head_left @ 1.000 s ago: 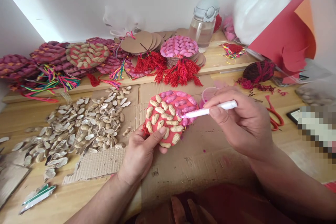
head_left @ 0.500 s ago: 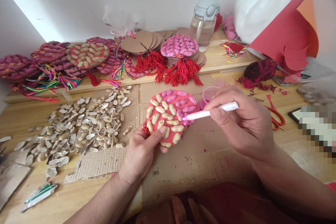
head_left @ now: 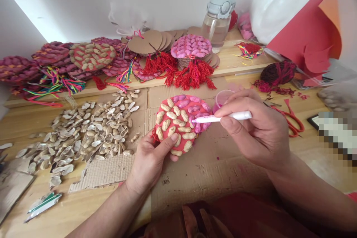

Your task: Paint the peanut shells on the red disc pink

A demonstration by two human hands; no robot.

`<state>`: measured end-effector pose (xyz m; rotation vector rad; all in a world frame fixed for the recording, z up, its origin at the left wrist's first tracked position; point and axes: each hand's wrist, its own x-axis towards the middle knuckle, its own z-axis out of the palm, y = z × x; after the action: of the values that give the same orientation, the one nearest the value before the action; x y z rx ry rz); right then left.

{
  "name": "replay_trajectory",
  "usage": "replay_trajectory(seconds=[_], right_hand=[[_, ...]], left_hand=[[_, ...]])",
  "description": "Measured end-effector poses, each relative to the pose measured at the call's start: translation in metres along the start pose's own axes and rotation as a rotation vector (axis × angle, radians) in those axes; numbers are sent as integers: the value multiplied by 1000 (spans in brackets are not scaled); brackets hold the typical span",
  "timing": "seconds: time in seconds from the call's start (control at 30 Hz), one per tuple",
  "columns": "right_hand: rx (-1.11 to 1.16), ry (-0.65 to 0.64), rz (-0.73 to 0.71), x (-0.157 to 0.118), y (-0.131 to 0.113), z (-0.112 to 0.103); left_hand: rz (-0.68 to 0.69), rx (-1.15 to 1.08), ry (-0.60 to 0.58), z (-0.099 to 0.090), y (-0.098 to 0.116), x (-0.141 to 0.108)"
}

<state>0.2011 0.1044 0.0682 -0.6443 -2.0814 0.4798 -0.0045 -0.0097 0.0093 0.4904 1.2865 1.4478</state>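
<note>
My left hand [head_left: 153, 158] grips the lower left edge of a round red disc [head_left: 182, 148] covered with peanut shells, its thumb lying on the front. Shells along the disc's top and right are coloured pink-purple; the others keep their natural tan. In my right hand [head_left: 253, 130] is a slim white pen-like tool [head_left: 232, 116], pinched between thumb and fingers. Its pink-stained tip touches or nearly touches a shell right of the disc's middle. Just behind my right fingers stands a small clear cup [head_left: 223, 98] with pink liquid, partly hidden by them.
Loose peanut shells [head_left: 106, 134] spread over cardboard at left. Shell-covered discs [head_left: 93, 56], plain cardboard discs [head_left: 146, 41] and red tassels [head_left: 195, 74] line the raised back ledge, beside a water bottle [head_left: 217, 22]. Orange-handled scissors [head_left: 295, 124], dark yarn [head_left: 277, 72] and red paper [head_left: 304, 26] are at right.
The white tool's tip has shifted slightly left and up across the disc, with my right hand following. My left hand and the disc hold nearly still.
</note>
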Motion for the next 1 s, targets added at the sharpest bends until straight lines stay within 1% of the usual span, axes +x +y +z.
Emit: replay_trajectory(seconds=[0.27,0.5,0.67,0.83,0.93,1.0], right_hand=[[-16,-41,-63,0,-2,-1],[-65,-27,-92,0,-3,0],[-130,-16,-178,0,-2,1],[-149,-47,-227,1,-5,-1],[-141,-72,-229,0,-7,-1],[-146,-66,-234,-1,-8,-1]], left_hand=[[19,45,42,-1,-1,-1],[50,123,5,-2,-2,-3],[63,141,11,-2,-2,-4],[68,151,23,0,-1,-5],[67,152,33,1,0,-6],[72,163,33,1,1,-6]])
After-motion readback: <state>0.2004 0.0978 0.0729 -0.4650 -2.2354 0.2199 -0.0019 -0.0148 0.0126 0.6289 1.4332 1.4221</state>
